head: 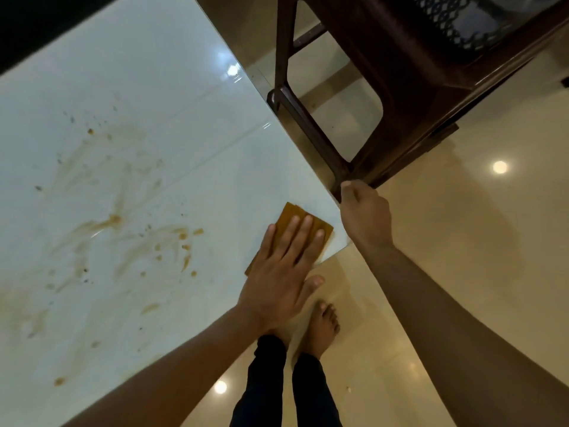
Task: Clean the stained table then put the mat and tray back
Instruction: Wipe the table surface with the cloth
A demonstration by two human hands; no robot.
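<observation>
Ochre cloth [291, 229] lies under the flat, spread left hand [283, 272] near the table [172, 97] corner, ready for wiping brown stains [123, 235]; right hand [365, 214] grips that corner, apparently bracing.

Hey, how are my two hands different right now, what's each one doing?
The left hand lies flat with straight fingers, pressing the brown cloth onto the table near its corner; the right hand has curled fingers and touches no cloth. The left hand sits over the tabletop, while the right hand is off its edge, at the dark chair; whether it grips the frame is unclear. Both are bare and reach forward near the same corner.
</observation>
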